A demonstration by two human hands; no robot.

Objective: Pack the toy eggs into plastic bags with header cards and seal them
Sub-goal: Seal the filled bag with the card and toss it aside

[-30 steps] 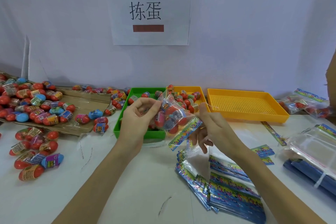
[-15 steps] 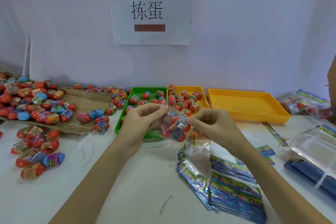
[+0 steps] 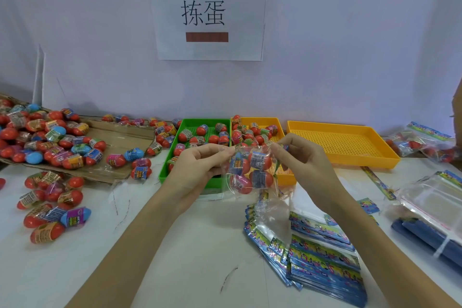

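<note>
Clear plastic wraps the filled bag [image 3: 251,172], which hangs above the white table [image 3: 200,245] in front of the green tray [image 3: 165,170], pinched at its top corners by both hands. From the head camera, the left hand [image 3: 200,167] nips the upper left corner between thumb and forefinger, and the right hand [image 3: 303,160] nips the upper right corner the same way, other fingers curled. Several red toy eggs [image 3: 260,161] sit inside the bag; their wrap labels carry print too small to read. The white paper sign [image 3: 207,14] on the wall reads "拣蛋" in black, with two brown blocks covering other parts of it. More eggs lie in the green tray and in the near yellow tray [image 3: 287,177], partly hidden behind the bag and hands; the far yellow tray [image 3: 342,144] stands to the right. A cardboard sheet [image 3: 120,132] of loose eggs is cut off at the left edge. Header cards [image 3: 325,272] fan out near the right forearm, their lettering illegible. Packed bags [image 3: 420,140] at far right are blurred.
</note>
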